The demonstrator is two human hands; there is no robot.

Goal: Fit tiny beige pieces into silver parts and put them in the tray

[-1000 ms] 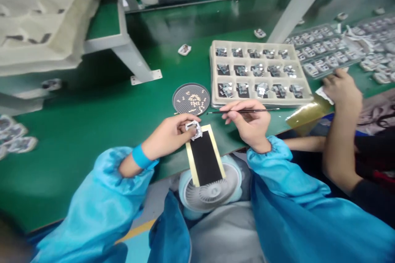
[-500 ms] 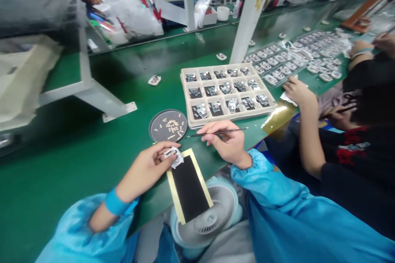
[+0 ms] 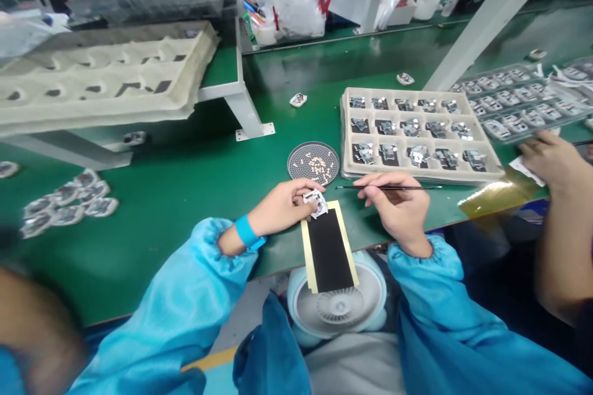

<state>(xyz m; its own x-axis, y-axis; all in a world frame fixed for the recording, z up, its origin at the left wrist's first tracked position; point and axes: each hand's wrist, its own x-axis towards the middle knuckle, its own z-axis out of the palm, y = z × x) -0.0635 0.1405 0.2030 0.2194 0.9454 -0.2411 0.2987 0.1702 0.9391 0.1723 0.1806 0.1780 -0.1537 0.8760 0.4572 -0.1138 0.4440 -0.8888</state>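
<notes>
A small white plastic housing [image 3: 317,204] is gripped in my left hand [image 3: 286,206], at the upper end of a black sheet with pale yellow borders [image 3: 330,251]. That sheet juts over the table's front edge. My right hand [image 3: 402,205] pinches a thin dark rod, like tweezers or a probe [image 3: 407,187], held level with its tip pointing left. Just beyond my left hand lies a round grey mesh dish [image 3: 298,166] with many tiny beige pieces [image 3: 319,168]. Behind my right hand stands a cream compartment tray [image 3: 421,174] with small metal-and-white parts in its cells.
Clear trays of white housings [image 3: 514,118] lie at the right, near a co-worker's hand [image 3: 556,157]. A cluster of white parts [image 3: 69,213] sits at the left. A raised shelf [image 3: 222,77] bears another moulded tray [image 3: 152,99]. Below the table edge is a round fan [image 3: 340,311].
The view has swung left, so everything appears further right and more of the left shelf shows. Both hands keep their holds on the white housing and the thin rod.
</notes>
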